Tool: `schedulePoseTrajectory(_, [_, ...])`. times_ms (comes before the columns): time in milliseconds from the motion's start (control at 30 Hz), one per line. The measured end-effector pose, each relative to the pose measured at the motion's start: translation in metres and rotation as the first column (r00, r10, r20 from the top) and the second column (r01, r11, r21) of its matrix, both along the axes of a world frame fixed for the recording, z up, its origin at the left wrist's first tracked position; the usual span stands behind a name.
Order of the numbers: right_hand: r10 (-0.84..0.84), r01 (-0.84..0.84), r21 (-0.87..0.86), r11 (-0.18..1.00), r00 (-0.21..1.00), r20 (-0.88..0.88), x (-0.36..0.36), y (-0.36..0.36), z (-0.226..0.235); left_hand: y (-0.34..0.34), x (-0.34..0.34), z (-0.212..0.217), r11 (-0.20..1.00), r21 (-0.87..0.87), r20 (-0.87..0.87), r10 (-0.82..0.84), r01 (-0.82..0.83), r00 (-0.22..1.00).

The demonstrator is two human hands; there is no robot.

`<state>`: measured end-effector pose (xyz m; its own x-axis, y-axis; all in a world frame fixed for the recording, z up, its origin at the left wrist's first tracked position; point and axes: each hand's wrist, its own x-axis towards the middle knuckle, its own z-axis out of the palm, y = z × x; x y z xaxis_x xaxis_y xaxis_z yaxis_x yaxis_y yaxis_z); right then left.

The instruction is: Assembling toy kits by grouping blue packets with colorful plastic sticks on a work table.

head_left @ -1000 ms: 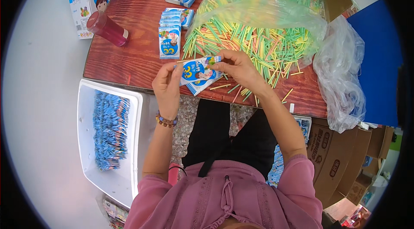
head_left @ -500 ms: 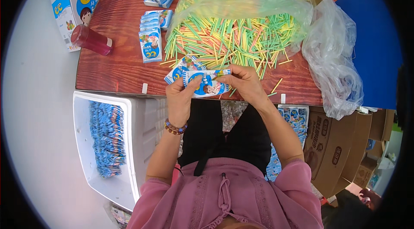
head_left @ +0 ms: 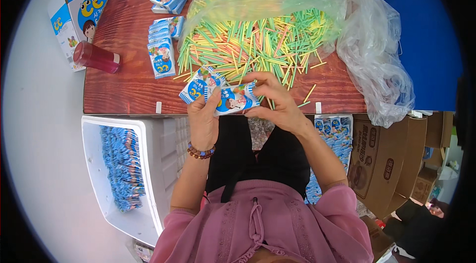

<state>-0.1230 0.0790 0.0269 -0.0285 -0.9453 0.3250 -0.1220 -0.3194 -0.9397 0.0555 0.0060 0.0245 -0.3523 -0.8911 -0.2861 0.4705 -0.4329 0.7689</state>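
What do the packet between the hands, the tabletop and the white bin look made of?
Packet: probably thin printed plastic film, slightly shiny, with flat, striped ends. Tabletop: wood or a wood-look surface, stained reddish-brown, with dark grain streaks. White bin: likely moulded plastic or foam, smooth and rather matte, with thick, rounded rims; the picture leaves which open.

The right hand, pinching the held blue-and-white packet at its right end half a second ago, now has its fingers spread about that end. The lower packet, mostly covered a second ago, now shows more to the left.
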Motion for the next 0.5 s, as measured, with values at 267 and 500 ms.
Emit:
schedulePoseTrajectory(267, [0.083,-0.083,0.007,0.997,0.996,0.026,-0.009,0.003,-0.006,0.003,-0.003,-0.007,0.999,-0.009,0.009,-0.047,0.047,0.999])
schedulePoseTrajectory(500, [0.066,-0.074,0.196,0.978,0.997,0.043,-0.034,0.01,0.004,0.002,0.0,-0.025,0.981,-0.192,0.181,0.025,0.01,0.983])
